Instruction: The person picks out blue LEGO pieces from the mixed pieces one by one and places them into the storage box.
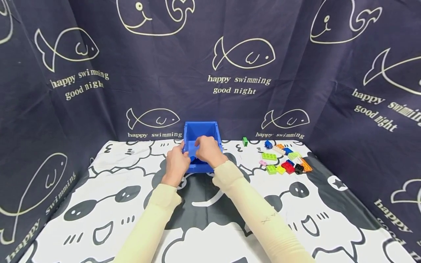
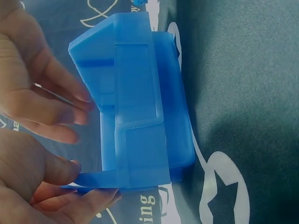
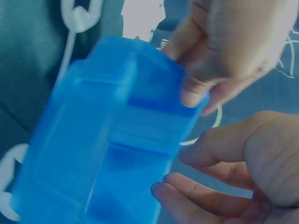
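Observation:
A blue plastic bin (image 1: 201,168) stands near the back of the table, its open top facing up. My left hand (image 1: 176,161) pinches the bin's left wall between thumb and fingers, as the left wrist view shows at the wall's edge (image 2: 100,179). Over the bin's opening is my right hand (image 1: 209,149), fingers bent and spread apart. Nothing shows between the fingers of the right hand (image 3: 224,172) in the right wrist view. Most of the bin's floor is hidden by that hand, with a dark blue patch visible beneath it.
Several building bricks lie in a loose group on the right, among them a lime brick (image 1: 269,156), a red brick (image 1: 288,167), a black brick (image 1: 299,168) and an orange piece (image 1: 306,165). A green brick (image 1: 245,141) stands apart near the dark curtain (image 1: 243,106) behind.

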{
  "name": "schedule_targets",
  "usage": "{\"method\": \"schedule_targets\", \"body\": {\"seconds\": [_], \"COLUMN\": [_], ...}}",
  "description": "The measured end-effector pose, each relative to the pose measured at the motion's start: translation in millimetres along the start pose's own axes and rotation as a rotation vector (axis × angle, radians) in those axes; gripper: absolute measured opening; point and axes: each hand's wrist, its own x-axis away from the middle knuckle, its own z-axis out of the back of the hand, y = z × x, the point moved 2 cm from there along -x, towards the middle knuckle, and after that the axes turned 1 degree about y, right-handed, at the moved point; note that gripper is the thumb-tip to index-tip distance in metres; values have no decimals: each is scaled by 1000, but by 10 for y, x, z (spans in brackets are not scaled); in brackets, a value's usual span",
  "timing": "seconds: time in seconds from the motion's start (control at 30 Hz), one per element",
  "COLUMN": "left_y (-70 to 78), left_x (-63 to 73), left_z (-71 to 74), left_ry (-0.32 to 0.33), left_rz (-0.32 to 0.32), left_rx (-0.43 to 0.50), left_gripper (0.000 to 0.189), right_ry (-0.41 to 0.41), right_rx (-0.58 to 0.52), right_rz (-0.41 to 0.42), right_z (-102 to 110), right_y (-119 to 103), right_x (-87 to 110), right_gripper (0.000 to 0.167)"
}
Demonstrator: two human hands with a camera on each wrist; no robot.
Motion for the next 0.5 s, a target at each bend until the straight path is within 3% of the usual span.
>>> {"method": "schedule_targets", "body": {"seconds": [0.23, 0.5], "left_y": [19, -2], "left_x": [1, -4], "left_z": [10, -5], "left_ry": [-2, -2], "left_rz": [1, 15], "left_rx": [-3, -1], "left_gripper": [50, 50], "right_ry": [40, 130], "right_rx": [-43, -74], "right_rz": [8, -47], "right_z": [290, 716], "right_y": [-11, 86], "right_x": [3, 3], "right_gripper": [30, 29]}}
